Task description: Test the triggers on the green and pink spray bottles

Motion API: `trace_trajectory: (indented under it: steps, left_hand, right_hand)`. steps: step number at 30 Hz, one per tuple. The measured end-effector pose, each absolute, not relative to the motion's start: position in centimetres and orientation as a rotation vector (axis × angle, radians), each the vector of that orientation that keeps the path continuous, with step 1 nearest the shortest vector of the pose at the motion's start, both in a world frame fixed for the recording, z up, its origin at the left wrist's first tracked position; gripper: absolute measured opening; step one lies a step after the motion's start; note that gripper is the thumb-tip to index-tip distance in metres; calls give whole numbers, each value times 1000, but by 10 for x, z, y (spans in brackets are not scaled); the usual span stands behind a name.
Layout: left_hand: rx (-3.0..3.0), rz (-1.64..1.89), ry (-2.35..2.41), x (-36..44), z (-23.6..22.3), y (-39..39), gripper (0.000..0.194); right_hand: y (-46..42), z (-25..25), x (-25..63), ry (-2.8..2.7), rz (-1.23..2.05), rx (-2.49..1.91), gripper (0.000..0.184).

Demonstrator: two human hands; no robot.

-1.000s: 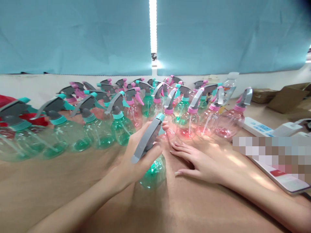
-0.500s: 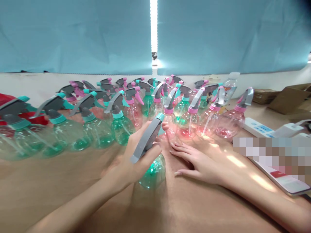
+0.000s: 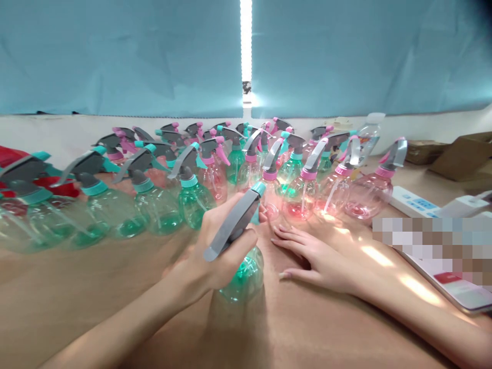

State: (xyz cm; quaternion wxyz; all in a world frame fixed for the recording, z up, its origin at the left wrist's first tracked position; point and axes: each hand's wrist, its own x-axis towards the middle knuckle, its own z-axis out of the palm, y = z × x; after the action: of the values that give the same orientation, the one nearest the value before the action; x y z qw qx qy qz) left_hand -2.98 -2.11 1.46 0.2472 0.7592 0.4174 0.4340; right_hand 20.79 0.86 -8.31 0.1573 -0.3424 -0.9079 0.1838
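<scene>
A clear green spray bottle (image 3: 243, 279) stands upright on the brown table (image 3: 165, 328). My left hand (image 3: 225, 246) is wrapped around its neck, below a grey spray head with a teal nozzle. The fingers on the far side are partly hidden. My right hand (image 3: 315, 259) lies flat on the tabletop to the right of that bottle, fingers stretched out and holding nothing. Just beyond the hands are pink spray bottles (image 3: 302, 197). A row of green spray bottles (image 3: 157, 210) stretches away to the left.
More spray bottles crowd the back of the table. A clear plastic bottle (image 3: 371, 136) with a white cap stands behind them. To the right are a white power strip (image 3: 413, 202), a phone (image 3: 461, 292) and a cardboard box (image 3: 465, 159). Something red (image 3: 57, 187) shows at the left.
The whole view has shifted slightly, so everything sits a little further right. My left hand keeps its grip on the spray bottle; my right hand stays flat.
</scene>
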Motion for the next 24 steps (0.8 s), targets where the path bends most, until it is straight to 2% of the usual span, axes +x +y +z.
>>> trace_trajectory:
  steps: [8,17,24]
  left_hand:
    - [1982,1144,1153,-32,13,-22,6]
    - [2000,1224,1178,-28,8,-18,17]
    - [1981,1218,1144,-30,5,-19,16]
  right_hand:
    - [8,-84,209,-2578,528,-964,72]
    - [9,-86,210,-2557,526,-941,71]
    - [9,-86,209,-2554,541,-965,68]
